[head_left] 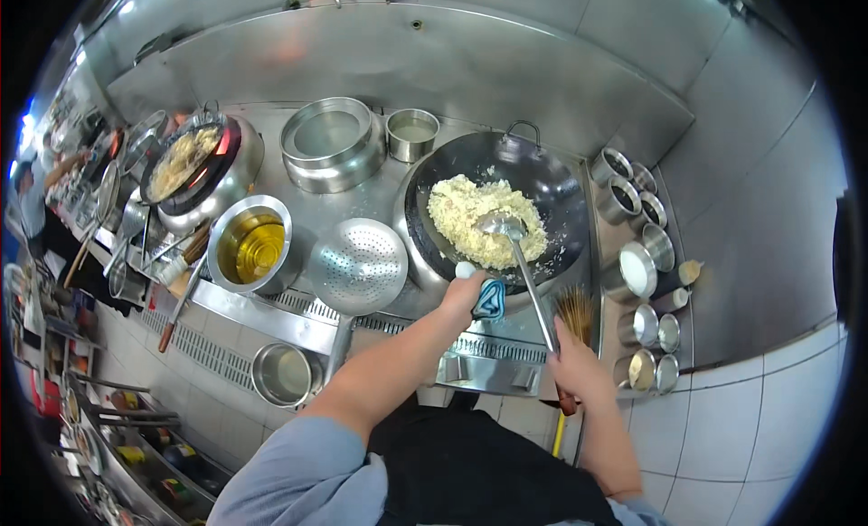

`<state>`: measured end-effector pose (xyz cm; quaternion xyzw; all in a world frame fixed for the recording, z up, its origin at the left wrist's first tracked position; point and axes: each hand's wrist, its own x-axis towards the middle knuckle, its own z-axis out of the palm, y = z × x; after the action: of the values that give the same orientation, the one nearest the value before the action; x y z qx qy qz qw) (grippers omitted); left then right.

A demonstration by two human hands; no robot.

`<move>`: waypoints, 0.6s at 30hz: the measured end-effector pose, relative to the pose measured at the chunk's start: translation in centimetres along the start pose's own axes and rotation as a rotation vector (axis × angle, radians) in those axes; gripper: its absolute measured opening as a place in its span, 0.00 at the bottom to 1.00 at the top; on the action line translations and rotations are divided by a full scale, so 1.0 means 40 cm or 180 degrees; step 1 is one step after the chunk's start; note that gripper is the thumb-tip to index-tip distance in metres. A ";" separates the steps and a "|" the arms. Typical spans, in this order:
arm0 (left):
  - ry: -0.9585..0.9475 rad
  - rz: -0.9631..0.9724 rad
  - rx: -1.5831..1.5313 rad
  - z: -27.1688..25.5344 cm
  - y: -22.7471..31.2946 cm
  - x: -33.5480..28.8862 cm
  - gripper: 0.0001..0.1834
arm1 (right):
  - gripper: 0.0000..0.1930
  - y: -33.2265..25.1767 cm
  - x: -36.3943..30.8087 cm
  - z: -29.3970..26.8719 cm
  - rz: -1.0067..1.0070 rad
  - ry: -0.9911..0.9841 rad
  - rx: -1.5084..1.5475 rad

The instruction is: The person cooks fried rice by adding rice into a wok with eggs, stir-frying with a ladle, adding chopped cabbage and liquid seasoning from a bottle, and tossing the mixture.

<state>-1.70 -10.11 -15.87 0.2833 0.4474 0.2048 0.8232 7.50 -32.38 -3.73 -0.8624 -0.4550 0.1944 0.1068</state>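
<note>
A black wok (pixel 565 187) sits on the stove in front of me. Pale yellow, crumbly food that looks like fried rice (pixel 470 210) is heaped inside it. My right hand (pixel 579 368) is wrapped round the wooden-ended handle of a long metal ladle (pixel 533 295), whose bowl rests in the rice. At the wok's near rim, my left hand (pixel 464 294) is closed on a folded blue cloth (pixel 489 299); whatever part of the wok lies under the cloth is hidden. A small white patch shows at this hand's thumb. Right of the ladle stands a bamboo brush (pixel 575 311).
A perforated strainer (pixel 359 266) and an oil pot (pixel 217 253) stand left of the wok. Lidded (pixel 330 133) and small pots (pixel 413 136) are behind. Seasoning tins (pixel 637 268) line the right side. Another wok (pixel 187 164) and a person (pixel 30 201) are at far left.
</note>
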 end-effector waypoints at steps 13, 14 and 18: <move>-0.0591 -0.0934 -0.0498 -0.070 -0.052 -0.121 0.29 | 0.27 0.251 0.061 0.006 0.0261 0.0836 -0.0395; -0.0667 -0.0993 -0.0412 -0.062 -0.040 -0.115 0.31 | 0.27 0.258 0.075 -0.003 0.0404 0.0648 -0.0578; -0.0703 -0.0747 -0.0339 -0.016 0.007 -0.058 0.28 | 0.26 0.191 0.048 -0.113 0.0644 0.0301 -0.0583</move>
<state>-3.45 -11.09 -14.55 0.2058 0.3728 0.0982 0.8995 16.11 -35.12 -2.88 -0.9182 -0.3761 0.1210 0.0289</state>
